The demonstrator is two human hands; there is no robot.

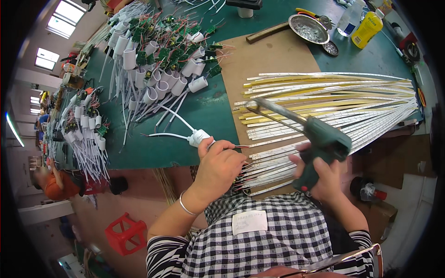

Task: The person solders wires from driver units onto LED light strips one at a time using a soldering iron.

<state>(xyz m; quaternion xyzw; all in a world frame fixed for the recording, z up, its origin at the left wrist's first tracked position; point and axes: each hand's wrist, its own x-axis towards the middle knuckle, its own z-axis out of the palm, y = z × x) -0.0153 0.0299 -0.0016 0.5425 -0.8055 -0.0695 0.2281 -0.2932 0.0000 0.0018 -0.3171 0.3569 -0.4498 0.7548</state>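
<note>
My right hand [328,178] grips a dark green soldering gun [327,141] by its handle; the gun's long metal tip points to the far left, over the LED strips. My left hand [220,164] is closed at the edge of the board, its fingers on a white plastic housing [198,137] with two white cables running out to the left. Thin wires show beside the left fingertips, close to the end of an LED strip [273,140]. Many white and yellow LED strips [324,99] lie fanned out to the right, several with wires at their near left ends.
A heap of white housings [160,88] with green circuit boards [176,55] covers the table's left side. Beyond the strips on the brown board [259,53] are a wooden bar [266,33], a metal dish [308,30], and a yellow bottle [367,30]. A red stool [125,234] stands on the floor.
</note>
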